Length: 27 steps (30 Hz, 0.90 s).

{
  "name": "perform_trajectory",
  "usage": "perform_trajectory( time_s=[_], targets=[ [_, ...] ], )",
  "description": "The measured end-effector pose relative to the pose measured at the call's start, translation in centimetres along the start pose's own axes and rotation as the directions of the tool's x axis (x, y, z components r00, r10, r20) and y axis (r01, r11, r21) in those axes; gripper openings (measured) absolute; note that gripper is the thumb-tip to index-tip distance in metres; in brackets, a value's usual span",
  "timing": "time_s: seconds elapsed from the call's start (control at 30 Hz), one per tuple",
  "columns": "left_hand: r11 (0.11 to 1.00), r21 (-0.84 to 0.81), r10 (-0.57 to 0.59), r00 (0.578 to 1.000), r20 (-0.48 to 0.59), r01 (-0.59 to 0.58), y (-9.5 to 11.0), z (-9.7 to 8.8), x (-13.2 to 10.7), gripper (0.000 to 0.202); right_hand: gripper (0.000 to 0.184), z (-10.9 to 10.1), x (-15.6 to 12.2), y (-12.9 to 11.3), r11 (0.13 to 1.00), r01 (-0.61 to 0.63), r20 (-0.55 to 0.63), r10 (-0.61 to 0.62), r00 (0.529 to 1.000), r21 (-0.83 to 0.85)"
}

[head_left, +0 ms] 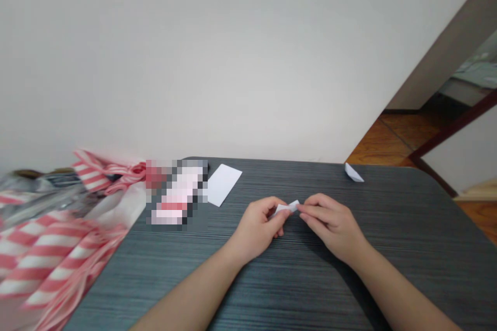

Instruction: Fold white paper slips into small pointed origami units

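Observation:
A small folded piece of white paper (289, 207) is pinched between both my hands just above the dark grey table (295, 279). My left hand (258, 227) grips its left end with thumb and fingers closed. My right hand (330, 223) grips its right end in a pinch. Most of the paper is hidden by my fingers.
A flat white paper sheet (224, 184) lies toward the back of the table. A small folded white paper shape (353, 172) sits at the back right edge. Red-and-white striped bags (54, 248) crowd the left side. The wall stands right behind the table.

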State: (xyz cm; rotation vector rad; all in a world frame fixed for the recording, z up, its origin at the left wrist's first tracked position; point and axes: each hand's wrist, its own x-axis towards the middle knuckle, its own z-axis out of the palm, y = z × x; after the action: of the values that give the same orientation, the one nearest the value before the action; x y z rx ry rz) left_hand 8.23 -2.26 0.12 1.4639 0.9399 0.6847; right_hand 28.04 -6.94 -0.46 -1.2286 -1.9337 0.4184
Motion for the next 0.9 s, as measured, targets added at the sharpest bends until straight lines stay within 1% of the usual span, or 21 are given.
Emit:
perform_trajectory(
  time_s=[0.2, 0.3, 0.4, 0.5, 0.6, 0.7, 0.9],
  targets=[
    [0.999, 0.022, 0.046, 0.999, 0.007, -0.046, -0.45, -0.11, 0.08, 0.024, 0.023, 0.09, 0.0, 0.21, 1.0, 0.002, 0.023, -0.002, 1.0, 0.024],
    [0.991, 0.077, 0.113, 0.994, 0.008, -0.113, -0.78, -0.25, 0.11, 0.023, 0.02, 0.15, 0.07, 0.19, 0.999, -0.008, 0.019, 0.007, 1.0, 0.051],
    [0.972, 0.147, 0.181, 0.983, 0.012, -0.181, -0.9, -0.37, 0.1, 0.021, 0.015, 0.18, 0.23, 0.04, 0.997, -0.044, 0.02, 0.042, 0.999, 0.069],
    [0.946, 0.211, 0.246, 0.969, 0.03, -0.247, -0.72, -0.43, 0.03, 0.02, 0.011, 0.2, 0.43, -0.13, 0.994, -0.082, 0.023, 0.081, 0.996, 0.075],
    [0.919, 0.257, 0.297, 0.954, 0.049, -0.299, -0.41, -0.45, -0.07, 0.019, 0.01, 0.2, 0.58, -0.18, 0.994, -0.085, 0.022, 0.084, 0.996, 0.07],
    [0.902, 0.281, 0.325, 0.944, 0.059, -0.328, -0.19, -0.45, -0.13, 0.018, 0.011, 0.2, 0.63, -0.12, 0.995, -0.075, 0.025, 0.073, 0.997, 0.064],
    [0.888, 0.286, 0.362, 0.931, 0.054, -0.361, -0.15, -0.41, -0.06, 0.018, 0.017, 0.38, 0.57, 0.12, 0.997, -0.07, -0.006, 0.07, 0.998, 0.018]
  ],
)
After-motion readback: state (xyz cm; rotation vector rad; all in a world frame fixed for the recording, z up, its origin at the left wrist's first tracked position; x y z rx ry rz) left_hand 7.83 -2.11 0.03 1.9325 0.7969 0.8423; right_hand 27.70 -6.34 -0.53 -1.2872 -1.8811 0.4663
